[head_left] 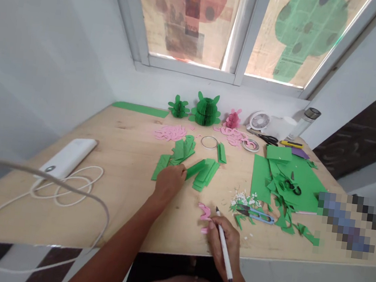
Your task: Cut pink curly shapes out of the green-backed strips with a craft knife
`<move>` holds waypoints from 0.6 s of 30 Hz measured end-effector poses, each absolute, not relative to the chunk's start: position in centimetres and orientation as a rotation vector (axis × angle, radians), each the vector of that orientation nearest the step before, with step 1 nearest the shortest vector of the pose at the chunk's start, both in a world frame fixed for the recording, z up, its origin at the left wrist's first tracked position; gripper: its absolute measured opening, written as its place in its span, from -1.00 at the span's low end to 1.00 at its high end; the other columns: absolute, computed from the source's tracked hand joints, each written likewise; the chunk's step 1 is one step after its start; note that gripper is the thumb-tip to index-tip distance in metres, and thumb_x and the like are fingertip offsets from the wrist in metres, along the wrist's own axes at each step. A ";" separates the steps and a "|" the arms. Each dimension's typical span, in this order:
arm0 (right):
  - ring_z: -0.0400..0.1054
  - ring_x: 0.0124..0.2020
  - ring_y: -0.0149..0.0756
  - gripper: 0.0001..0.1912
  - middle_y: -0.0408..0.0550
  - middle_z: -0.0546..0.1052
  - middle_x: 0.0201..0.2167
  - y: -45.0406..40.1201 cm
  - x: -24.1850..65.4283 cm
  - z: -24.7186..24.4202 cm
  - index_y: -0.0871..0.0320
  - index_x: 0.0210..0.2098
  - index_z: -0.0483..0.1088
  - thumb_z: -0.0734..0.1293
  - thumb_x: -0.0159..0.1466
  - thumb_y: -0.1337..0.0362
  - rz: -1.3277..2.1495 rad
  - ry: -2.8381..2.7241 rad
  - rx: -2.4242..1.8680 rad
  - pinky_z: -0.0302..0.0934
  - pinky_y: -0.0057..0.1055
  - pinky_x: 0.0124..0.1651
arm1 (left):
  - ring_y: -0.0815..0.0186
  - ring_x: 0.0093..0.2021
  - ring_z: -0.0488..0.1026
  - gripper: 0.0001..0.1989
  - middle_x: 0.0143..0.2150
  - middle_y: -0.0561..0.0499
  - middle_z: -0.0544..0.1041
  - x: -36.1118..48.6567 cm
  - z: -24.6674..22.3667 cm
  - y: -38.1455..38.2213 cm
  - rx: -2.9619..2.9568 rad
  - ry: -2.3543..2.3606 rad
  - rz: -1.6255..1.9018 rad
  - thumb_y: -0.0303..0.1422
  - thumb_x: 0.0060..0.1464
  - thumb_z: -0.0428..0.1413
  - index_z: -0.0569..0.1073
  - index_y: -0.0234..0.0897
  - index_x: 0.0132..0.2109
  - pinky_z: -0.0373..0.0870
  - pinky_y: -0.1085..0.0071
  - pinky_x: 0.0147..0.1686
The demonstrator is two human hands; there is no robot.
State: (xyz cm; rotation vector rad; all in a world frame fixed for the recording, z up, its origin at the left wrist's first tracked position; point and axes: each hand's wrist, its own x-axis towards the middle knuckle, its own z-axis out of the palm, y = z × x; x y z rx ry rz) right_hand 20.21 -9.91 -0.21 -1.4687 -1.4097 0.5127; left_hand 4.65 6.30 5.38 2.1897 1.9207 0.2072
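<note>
My left hand (169, 184) pinches the near end of a folded green paper strip (196, 169), raised slightly at an angle. Right beside it lie a fan of green strips (206, 175) and, farther back, a loose pile of folded green pieces (182, 150). In my right hand (226, 244) a white pen (224, 251) slants across the fingers, its dark tip toward the table. The same hand's fingertips also hold a curvy pink paper cutout (204, 211), which hides part of its own shape behind the thumb.
Blue thread snips (257, 214) lie among white and green scraps. Green sheets (310, 179) with black-handled scissors (292, 187) fill the right side. Pink cutouts (170, 132), a metal ring (209, 142) and paper figures (206, 111) stand farther back. A power bank (71, 156) and white cable occupy the left.
</note>
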 end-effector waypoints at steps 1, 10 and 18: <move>0.38 -0.49 -0.38 -0.77 -0.13 0.51 -0.48 -9.9 20.2 -0.2 0.10 -0.37 0.48 0.24 0.33 0.20 0.513 -1.411 -1.465 0.23 -0.55 -0.44 | 0.15 -0.17 0.53 -0.69 -0.21 -0.13 0.61 4.6 5.5 6.2 2.180 1.938 0.227 -0.33 0.26 -0.09 0.55 -0.24 -0.16 0.32 0.36 -0.26; 0.37 -0.52 -0.39 -0.74 -0.12 0.50 -0.51 -10.0 20.2 -0.2 0.12 -0.41 0.49 0.24 0.32 0.19 0.505 -1.398 -1.475 0.23 -0.55 -0.47 | 0.24 -0.28 0.50 -0.68 -0.34 -0.01 0.59 4.2 5.2 6.0 2.130 1.972 0.418 -0.18 0.27 -0.06 0.50 -0.21 -0.29 0.18 0.43 -0.38; 0.38 -0.50 -0.38 -0.73 -0.10 0.51 -0.49 -9.8 20.6 -0.9 0.12 -0.39 0.50 0.23 0.33 0.19 0.518 -1.430 -1.478 0.25 -0.54 -0.47 | 0.23 -0.35 0.46 -0.59 -0.43 -0.02 0.54 4.1 4.1 5.2 2.151 1.958 0.497 -0.08 0.25 -0.08 0.42 -0.21 -0.42 0.15 0.38 -0.40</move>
